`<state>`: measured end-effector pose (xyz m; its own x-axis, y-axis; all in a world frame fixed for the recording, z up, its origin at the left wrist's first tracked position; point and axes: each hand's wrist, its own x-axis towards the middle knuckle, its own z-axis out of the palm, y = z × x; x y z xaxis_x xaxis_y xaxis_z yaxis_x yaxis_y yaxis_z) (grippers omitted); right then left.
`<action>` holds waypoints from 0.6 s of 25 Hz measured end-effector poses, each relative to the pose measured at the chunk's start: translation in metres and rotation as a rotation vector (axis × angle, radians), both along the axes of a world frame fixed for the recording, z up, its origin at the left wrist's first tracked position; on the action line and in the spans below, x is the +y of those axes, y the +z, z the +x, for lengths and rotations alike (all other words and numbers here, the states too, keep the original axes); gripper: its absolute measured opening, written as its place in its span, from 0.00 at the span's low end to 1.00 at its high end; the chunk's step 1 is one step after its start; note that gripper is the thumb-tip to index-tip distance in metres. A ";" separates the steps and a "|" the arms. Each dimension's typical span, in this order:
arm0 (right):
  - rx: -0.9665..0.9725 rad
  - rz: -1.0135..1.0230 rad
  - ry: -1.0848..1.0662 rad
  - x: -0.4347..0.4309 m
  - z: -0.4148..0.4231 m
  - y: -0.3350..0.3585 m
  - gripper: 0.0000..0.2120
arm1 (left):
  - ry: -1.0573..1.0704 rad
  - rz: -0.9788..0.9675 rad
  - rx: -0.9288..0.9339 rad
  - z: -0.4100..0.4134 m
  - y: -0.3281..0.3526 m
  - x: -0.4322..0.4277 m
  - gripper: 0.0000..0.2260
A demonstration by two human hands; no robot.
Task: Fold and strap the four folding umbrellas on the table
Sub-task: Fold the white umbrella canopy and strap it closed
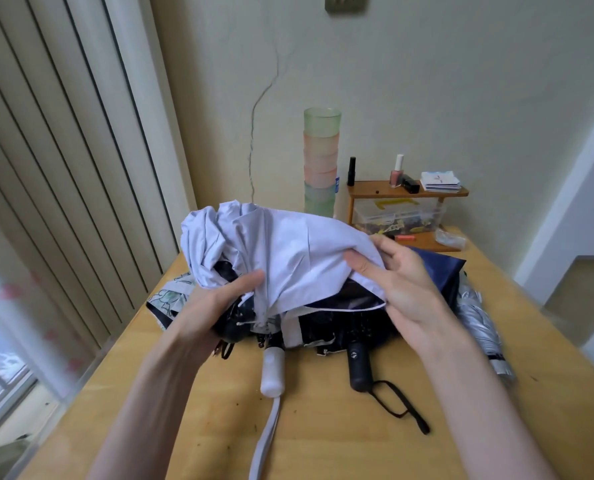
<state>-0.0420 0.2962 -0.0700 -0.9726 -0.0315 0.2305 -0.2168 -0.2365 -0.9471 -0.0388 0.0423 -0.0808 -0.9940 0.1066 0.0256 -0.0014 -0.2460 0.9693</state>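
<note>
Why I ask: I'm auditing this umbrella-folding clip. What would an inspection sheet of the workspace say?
Surface: light wooden table, dark specks near the front.
Job's things: crumpled pale lilac fabric umbrella held up; floral-patterned umbrella, navy blue umbrella and silver umbrella lying on the table.
Clutter: stack of pastel plastic cups; small wooden shelf with bottles; clear plastic box.
Hands: left hand grips the lilac umbrella's base; right hand holds its canopy edge.
Cables: nothing seen.
Surroundings: cracked cream wall; vertical blinds at left.
</note>
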 end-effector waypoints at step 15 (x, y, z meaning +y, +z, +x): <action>0.217 0.329 -0.149 0.040 0.001 0.009 0.17 | 0.135 -0.183 0.034 -0.008 0.003 -0.022 0.19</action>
<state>-0.0411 0.3362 -0.0612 -0.9021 -0.0004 0.4315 -0.4285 0.1195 -0.8956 -0.0465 0.0198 -0.0774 -0.9984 -0.0210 0.0523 0.0535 -0.0620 0.9966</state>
